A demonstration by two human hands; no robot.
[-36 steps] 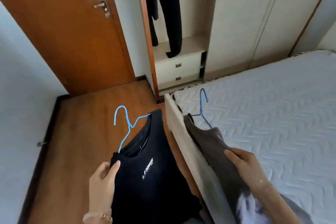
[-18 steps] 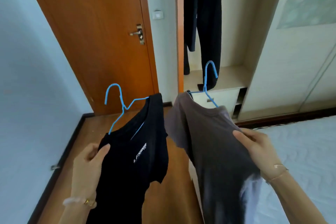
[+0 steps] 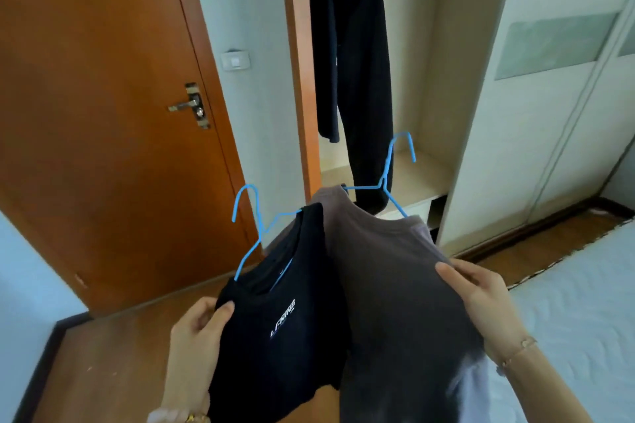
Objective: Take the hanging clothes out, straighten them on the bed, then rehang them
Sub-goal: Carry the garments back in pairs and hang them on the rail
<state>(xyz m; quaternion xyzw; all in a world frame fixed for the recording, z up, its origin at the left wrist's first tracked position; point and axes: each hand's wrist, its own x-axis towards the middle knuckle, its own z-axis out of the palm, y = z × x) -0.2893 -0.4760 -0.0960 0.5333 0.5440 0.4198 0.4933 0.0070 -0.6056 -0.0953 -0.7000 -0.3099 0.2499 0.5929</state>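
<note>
**Two shirts on hangers, held up facing the open wardrobe**

L hand point(image 3: 197, 326) pinches the shoulder of a black T-shirt point(image 3: 275, 330), grip clamped on the fabric w/ thumb on the front, fingers behind. The shirt sits on a blue wire hanger point(image 3: 256, 230); hook sticks up and to the left, free of any rail. White logo shows on the chest.

R hand point(image 3: 481, 295) holds a grey-brown T-shirt point(image 3: 395, 285) at its right shoulder, grip closed on the cloth, fingers spread flat over the front. It's on a second blue hanger point(image 3: 395, 178), hook up, also not on a rail, raised in front of the wardrobe opening. A pale patch shows low on this shirt near the wrist. The two shirts overlap at the middle, black one's edge in front of the grey-brown one.

Both garments hang in the air over the wood floor point(image 3: 103, 354), beside the bed point(image 3: 584, 319), not lying on it; the bed's white quilted surface fills the lower right corner.

Behind: open wardrobe point(image 3: 446, 79) w/ a dark garment point(image 3: 357, 62) hanging inside at its left side, bottom end reaching the inner shelf. Orange-brown door point(image 3: 103, 113) to the left, shut, w/ metal handle. Light switch point(image 3: 235, 60) on the wall strip btw door and wardrobe. Bracelet on each wrist.
</note>
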